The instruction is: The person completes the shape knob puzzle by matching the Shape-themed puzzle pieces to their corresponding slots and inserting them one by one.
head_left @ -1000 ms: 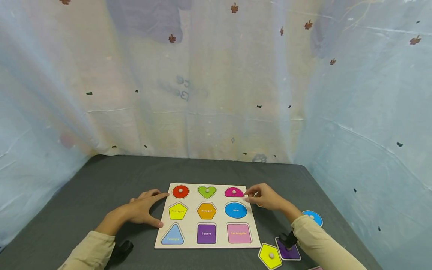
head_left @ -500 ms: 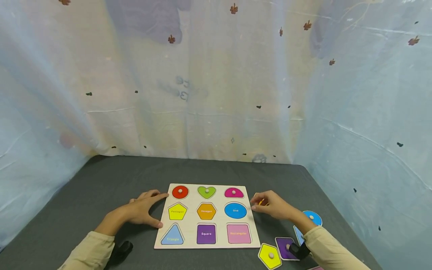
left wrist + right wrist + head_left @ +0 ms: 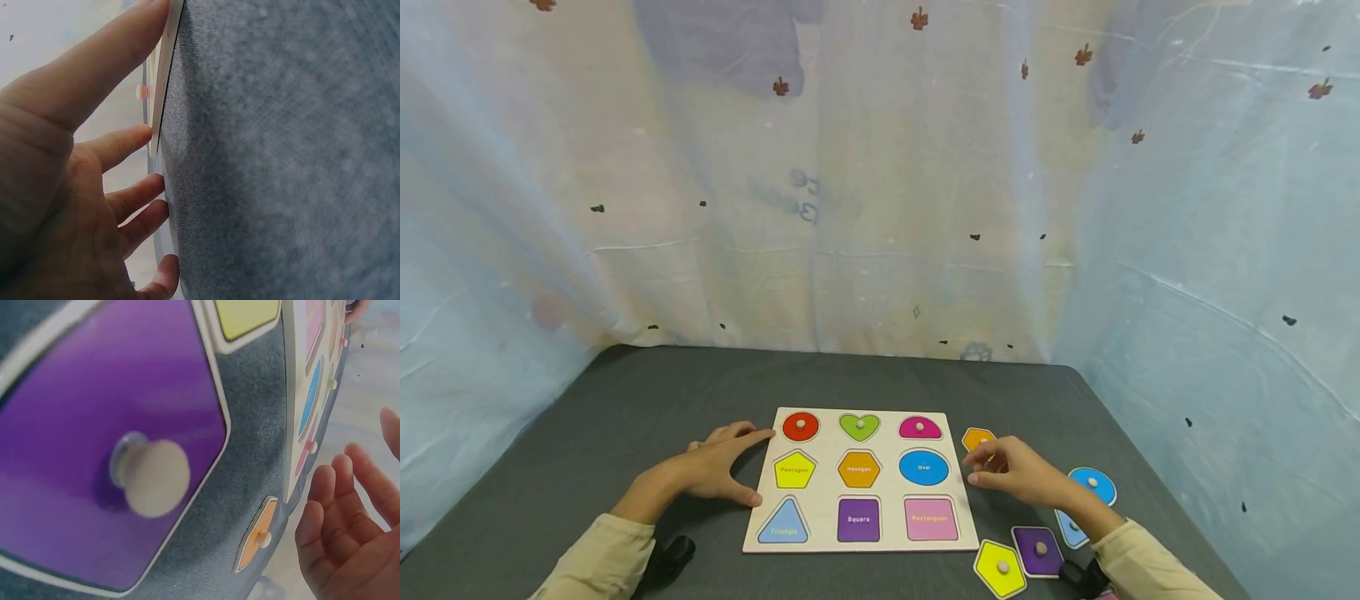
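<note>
Wooden puzzle board [image 3: 824,500] flat on grey cloth-covered table [image 3: 865,379], set square-on, presumably for easy reach by both hands. Red circle [image 3: 793,431], green heart [image 3: 852,427] and magenta half-round [image 3: 909,431] seated along board's back edge, knobs up, likely for pinching. Printed labels showing in middle and front rows: Pentagon, Hexagon, Oval, then Triangle, Square, Rectangular. Left hand [image 3: 722,468] spread wide at board's left edge, thumb tip toward front-left corner, index tip near back-left corner, both against the edge; probably a brace against sliding, with palm off the printed faces. Right hand [image 3: 1011,473] just off board's right edge, thumb apart from loosely bent fingers, pinching nothing. Orange hexagon [image 3: 973,435] flat on table just past those fingertips, close to board's back-right corner, knob up; visible gap to fingers in right wrist view; perhaps parked there for a short reach. Yellow pentagon [image 3: 991,575] and purple square [image 3: 1036,565] side by side off board's front-right corner. Blue oval [image 3: 1081,478] farther out toward table's right edge; light-blue piece [image 3: 1073,538] between oval and purple square, part-hidden by forearm, full outline unclear. Pink piece [image 3: 1107,595] only a sliver. Loose pieces all bunched on right side, seemingly for right-hand pickup, with left for steadying
</note>
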`<state>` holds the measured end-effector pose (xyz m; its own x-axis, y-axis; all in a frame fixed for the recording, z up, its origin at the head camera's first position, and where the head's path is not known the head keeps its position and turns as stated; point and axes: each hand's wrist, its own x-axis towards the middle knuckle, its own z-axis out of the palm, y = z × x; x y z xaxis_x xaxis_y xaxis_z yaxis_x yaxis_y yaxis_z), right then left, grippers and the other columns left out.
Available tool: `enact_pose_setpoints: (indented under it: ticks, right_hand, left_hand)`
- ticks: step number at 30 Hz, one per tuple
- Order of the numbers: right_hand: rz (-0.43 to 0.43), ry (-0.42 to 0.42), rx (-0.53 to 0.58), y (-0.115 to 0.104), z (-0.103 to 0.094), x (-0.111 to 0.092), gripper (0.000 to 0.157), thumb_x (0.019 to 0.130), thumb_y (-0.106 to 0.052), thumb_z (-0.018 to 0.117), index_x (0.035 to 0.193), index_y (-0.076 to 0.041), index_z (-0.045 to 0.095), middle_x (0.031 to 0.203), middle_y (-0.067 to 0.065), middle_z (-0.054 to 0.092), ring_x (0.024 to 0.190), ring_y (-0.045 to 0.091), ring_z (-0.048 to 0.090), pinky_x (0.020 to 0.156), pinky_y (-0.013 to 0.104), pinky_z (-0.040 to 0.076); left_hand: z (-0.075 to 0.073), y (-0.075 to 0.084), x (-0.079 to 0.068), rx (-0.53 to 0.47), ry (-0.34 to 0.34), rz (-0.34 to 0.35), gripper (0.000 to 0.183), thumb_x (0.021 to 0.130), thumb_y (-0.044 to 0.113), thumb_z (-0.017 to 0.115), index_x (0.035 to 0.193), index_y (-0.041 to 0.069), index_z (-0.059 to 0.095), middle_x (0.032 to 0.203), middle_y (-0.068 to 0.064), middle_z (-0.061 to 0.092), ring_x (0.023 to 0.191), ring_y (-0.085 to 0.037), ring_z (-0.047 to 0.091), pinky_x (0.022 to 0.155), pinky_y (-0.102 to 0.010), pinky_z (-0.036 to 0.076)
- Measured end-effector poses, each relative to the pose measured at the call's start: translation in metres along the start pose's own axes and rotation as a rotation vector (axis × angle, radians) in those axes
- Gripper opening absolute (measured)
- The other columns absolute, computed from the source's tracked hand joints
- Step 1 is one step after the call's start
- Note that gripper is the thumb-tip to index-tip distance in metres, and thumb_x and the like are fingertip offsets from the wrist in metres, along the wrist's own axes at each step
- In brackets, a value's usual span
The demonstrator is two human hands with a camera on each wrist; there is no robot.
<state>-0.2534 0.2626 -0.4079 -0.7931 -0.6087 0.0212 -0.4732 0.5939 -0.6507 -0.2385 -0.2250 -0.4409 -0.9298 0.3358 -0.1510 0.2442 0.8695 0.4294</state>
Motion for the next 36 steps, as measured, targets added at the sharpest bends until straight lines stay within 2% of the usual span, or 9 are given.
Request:
enact_pose_setpoints:
  ticks: [7, 16, 25, 33, 36]
  right_hand:
    - [0.005, -0.026, 0.053, -0.002, 0.003, -0.010, 0.030, 0.096, -0.024, 0.070, 0.114, 0.000, 0.071, 0.095, 0.004, 0.067, 0.076, 0.008, 0.060, 0.070, 0.024, 0.053]
    - [0.019, -0.086, 0.153, 0.000, 0.008, -0.024, 0.027, 0.096, -0.018, 0.069, 0.117, -0.001, 0.071, 0.096, 0.006, 0.069, 0.075, 0.008, 0.059, 0.068, 0.023, 0.052]
    - [0.040, -0.101, 0.170, -0.002, 0.013, -0.042, 0.026, 0.095, -0.018, 0.071, 0.116, -0.002, 0.071, 0.096, 0.004, 0.069, 0.074, 0.005, 0.059, 0.065, 0.022, 0.052]
    - [0.023, -0.171, 0.256, -0.001, 0.014, -0.055, 0.026, 0.092, -0.013, 0.073, 0.116, -0.002, 0.071, 0.098, 0.014, 0.067, 0.075, 0.003, 0.059, 0.067, 0.021, 0.052]
    - [-0.017, -0.189, 0.275, 0.003, 0.015, -0.059, 0.026, 0.090, -0.011, 0.074, 0.114, 0.000, 0.071, 0.096, 0.017, 0.066, 0.075, 0.001, 0.059, 0.067, 0.021, 0.053]
  left_hand:
    - [-0.001, 0.002, -0.001, 0.000, -0.003, -0.004, 0.105, 0.070, 0.055, 0.087, 0.156, 0.020, 0.038, 0.153, -0.017, 0.038, 0.135, -0.042, 0.038, 0.092, -0.072, 0.034]
    - [-0.002, 0.003, -0.001, 0.000, -0.007, -0.008, 0.105, 0.070, 0.054, 0.087, 0.156, 0.021, 0.038, 0.154, -0.017, 0.037, 0.136, -0.042, 0.038, 0.093, -0.071, 0.034]
    - [-0.001, 0.001, -0.001, -0.005, 0.002, 0.005, 0.105, 0.070, 0.055, 0.087, 0.156, 0.020, 0.038, 0.154, -0.018, 0.037, 0.136, -0.043, 0.038, 0.093, -0.071, 0.034]
    - [-0.002, 0.003, -0.002, -0.021, 0.000, 0.006, 0.105, 0.070, 0.054, 0.088, 0.156, 0.020, 0.038, 0.155, -0.020, 0.036, 0.138, -0.045, 0.036, 0.094, -0.071, 0.032]
    - [-0.003, 0.004, -0.003, -0.016, -0.005, 0.011, 0.104, 0.071, 0.053, 0.087, 0.156, 0.019, 0.038, 0.155, -0.021, 0.036, 0.137, -0.046, 0.036, 0.094, -0.072, 0.032]
